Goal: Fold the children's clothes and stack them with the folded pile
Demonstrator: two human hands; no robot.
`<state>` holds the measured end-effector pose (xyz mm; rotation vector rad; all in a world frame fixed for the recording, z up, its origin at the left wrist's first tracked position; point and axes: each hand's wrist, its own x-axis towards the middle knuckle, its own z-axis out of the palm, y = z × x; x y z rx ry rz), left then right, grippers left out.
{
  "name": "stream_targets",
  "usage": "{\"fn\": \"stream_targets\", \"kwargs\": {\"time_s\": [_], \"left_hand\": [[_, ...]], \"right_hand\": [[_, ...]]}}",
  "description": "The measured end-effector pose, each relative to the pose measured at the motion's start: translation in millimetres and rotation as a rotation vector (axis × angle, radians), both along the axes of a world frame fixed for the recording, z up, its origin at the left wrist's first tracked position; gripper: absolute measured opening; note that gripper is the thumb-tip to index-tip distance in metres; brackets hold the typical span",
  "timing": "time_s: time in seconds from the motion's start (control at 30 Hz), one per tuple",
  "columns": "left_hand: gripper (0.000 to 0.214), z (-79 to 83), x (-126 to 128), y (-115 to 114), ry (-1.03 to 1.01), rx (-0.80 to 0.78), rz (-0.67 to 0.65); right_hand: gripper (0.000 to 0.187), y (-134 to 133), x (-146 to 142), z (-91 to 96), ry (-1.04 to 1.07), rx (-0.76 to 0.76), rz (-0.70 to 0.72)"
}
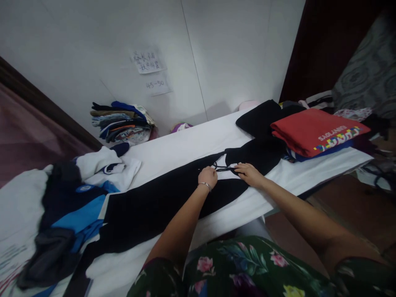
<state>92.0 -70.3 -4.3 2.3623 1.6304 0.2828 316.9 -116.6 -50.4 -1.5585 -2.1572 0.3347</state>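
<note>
A long black garment point(161, 198) lies spread lengthwise over the white-covered table point(185, 144). Thin black straps point(223, 168) run across a white gap in it, between my two hands. My left hand point(208, 178) is closed at the left end of the straps, fingers curled on the garment's edge. At the other end, my right hand point(250, 175) pinches the straps where they meet the black fabric; its fingertips are partly hidden. Further right, another black stretch of fabric point(255, 154) reaches toward the folded clothes, and I cannot tell whether it is the same piece.
Folded red clothing point(318, 130) tops a pile at the right, beside a folded black piece point(260, 117). A stack of folded clothes point(123, 123) stands by the wall. Loose garments point(77, 206) are heaped at the left. Handwritten paper notes point(148, 62) hang on the wall.
</note>
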Motion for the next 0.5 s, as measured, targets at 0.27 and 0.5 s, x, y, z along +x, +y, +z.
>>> {"fn": "stream_targets", "kwargs": {"time_s": [0.27, 0.5], "left_hand": [[0.025, 12.8, -3.7, 7.0, 0.074, 0.198, -0.031], [0.048, -25.9, -1.8, 6.0, 0.146, 0.024, -0.222]], "right_hand": [[0.032, -2.8, -0.3, -7.7, 0.063, 0.045, -0.051], [0.032, -7.0, -1.3, -6.9, 0.081, 0.069, -0.056]]}}
